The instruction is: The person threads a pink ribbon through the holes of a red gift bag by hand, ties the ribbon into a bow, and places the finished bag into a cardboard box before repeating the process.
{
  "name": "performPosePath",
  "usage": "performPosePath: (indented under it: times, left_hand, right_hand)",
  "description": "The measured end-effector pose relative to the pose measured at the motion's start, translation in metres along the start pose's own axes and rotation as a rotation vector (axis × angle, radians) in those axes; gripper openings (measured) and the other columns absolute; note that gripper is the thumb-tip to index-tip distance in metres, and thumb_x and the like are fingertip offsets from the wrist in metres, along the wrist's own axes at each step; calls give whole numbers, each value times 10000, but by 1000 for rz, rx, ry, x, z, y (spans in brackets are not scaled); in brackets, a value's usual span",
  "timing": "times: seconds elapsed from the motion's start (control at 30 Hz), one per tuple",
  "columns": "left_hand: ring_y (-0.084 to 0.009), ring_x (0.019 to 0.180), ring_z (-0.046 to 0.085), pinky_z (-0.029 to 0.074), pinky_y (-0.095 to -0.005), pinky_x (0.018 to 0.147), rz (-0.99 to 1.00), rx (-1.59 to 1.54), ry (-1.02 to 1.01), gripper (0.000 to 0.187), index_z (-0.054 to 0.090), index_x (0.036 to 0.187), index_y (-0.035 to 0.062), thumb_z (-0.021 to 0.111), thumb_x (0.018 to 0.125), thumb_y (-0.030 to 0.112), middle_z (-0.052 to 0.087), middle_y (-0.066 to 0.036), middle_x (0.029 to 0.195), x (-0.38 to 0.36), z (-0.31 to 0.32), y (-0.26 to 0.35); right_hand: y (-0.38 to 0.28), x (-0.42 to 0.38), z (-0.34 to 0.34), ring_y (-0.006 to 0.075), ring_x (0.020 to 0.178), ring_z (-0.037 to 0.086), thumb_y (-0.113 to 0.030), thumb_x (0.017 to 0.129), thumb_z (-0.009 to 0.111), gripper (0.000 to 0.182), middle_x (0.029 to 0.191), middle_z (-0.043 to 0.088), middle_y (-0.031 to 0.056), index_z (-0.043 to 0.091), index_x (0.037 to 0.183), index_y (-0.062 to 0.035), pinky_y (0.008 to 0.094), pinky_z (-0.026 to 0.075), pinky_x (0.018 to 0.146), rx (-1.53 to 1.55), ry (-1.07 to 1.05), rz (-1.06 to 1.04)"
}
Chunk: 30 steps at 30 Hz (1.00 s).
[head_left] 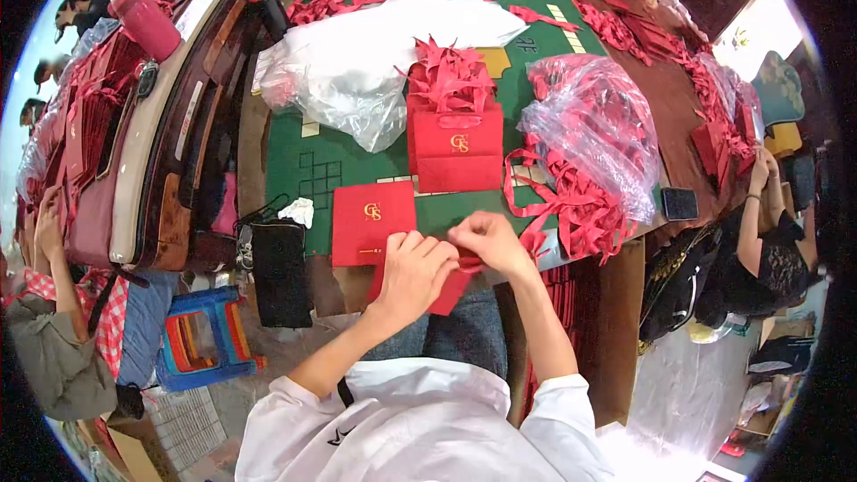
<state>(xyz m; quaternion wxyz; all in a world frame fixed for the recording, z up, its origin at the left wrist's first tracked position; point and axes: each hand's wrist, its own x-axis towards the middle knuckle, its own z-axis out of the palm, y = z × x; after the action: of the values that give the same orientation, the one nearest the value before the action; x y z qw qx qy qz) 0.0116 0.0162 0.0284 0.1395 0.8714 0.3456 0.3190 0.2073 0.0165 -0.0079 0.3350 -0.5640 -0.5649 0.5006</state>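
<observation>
Near the front edge of the green table, my left hand (412, 272) and my right hand (486, 241) are close together over a red paper bag (449, 295). Both have their fingers pinched at its top, by a bit of red ribbon (470, 262). Left of them lies a flat red bag (375, 219) with gold lettering. Beyond my hands stands another red bag (460, 156), with a bunch of red ribbons (451, 76) sticking up from it. To the right, a clear plastic bag (594, 116) spills red ribbons (585, 214).
A white plastic sheet (402, 27) lies across the table's far side. A phone (679, 203) is at the right, a dark bottle (266, 7) at the far left. A black pouch (278, 272) hangs by the left edge. People work at both sides.
</observation>
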Motion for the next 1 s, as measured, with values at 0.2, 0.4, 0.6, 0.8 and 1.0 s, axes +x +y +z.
performPosePath:
  times: [0.2, 0.4, 0.6, 0.8, 1.0]
  left_hand:
    - [-234, 796, 572, 368, -394, 801, -143, -144, -82, 119, 657, 859, 124, 750, 812, 182, 662, -15, 822, 2, -1, 0]
    - [-243, 781, 596, 380, -399, 794, -225, -147, -55, 120, 648, 873, 123, 740, 819, 177, 673, -15, 817, 12, 1, -14]
    - [-266, 814, 600, 390, -420, 798, -227, -93, -53, 154, 633, 925, 103, 732, 820, 157, 663, -42, 875, 18, 29, -30]
    - [-293, 941, 584, 437, -413, 849, -317, -389, 149, 216, 559, 1099, 32, 644, 913, 101, 587, -137, 1012, -6, 42, 0]
    - [-200, 1186, 565, 502, -322, 933, -579, -1178, -93, 426, 330, 1387, 4, 532, 1030, 120, 470, -123, 1347, -37, 65, 23]
  right_hand:
    - [7, 2, -1, 209, 852, 632, -258, 880, 713, 266, 867, 683, 117, 742, 908, 5, 344, 475, 782, 25, 334, -32]
    - [-1, -49, -23, 232, 863, 638, -259, 877, 735, 257, 905, 666, 121, 743, 968, -19, 349, 488, 772, -391, 26, -191]
    - [-22, -64, -11, 188, 613, 565, -266, 903, 719, 251, 745, 653, 66, 709, 904, -15, 337, 473, 607, -456, 68, -12]
    - [-40, -43, 0, 65, 776, 628, -256, 1032, 549, 285, 843, 687, 1, 708, 1073, -23, 230, 518, 665, 325, 100, 170]
    - [-27, -25, 22, 70, 820, 623, -261, 1052, 522, 310, 898, 676, -3, 657, 1180, -14, 235, 523, 741, 648, 122, 37]
